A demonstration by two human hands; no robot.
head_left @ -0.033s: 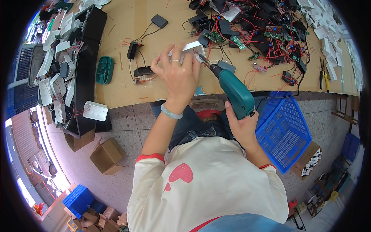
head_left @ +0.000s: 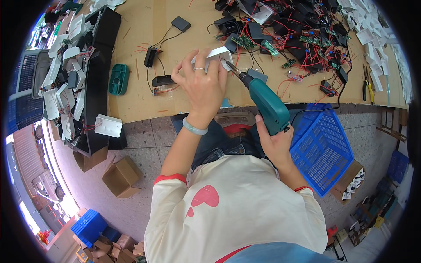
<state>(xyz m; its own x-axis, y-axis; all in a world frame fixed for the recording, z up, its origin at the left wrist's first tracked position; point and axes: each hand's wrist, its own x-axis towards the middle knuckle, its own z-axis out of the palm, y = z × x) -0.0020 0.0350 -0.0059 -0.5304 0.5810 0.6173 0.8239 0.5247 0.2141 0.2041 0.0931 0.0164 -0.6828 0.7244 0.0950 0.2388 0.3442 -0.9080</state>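
Observation:
On the near part of the table, my left hand grips a white plastic housing from above, its fingers curled over the near side. My right hand is wrapped round the rear end of a teal corded electric screwdriver. The tool slants away to the left, and its metal tip reaches into the housing's open right side. My fingers hide much of the housing, so exactly what the tip touches cannot be seen. Left of my left hand lie black boxes joined by wires.
A teal compartment tray and a long black bin of white housings stand at left. Wired black boxes and circuit boards heap at far right, near pliers. A blue crate sits below the table's right side.

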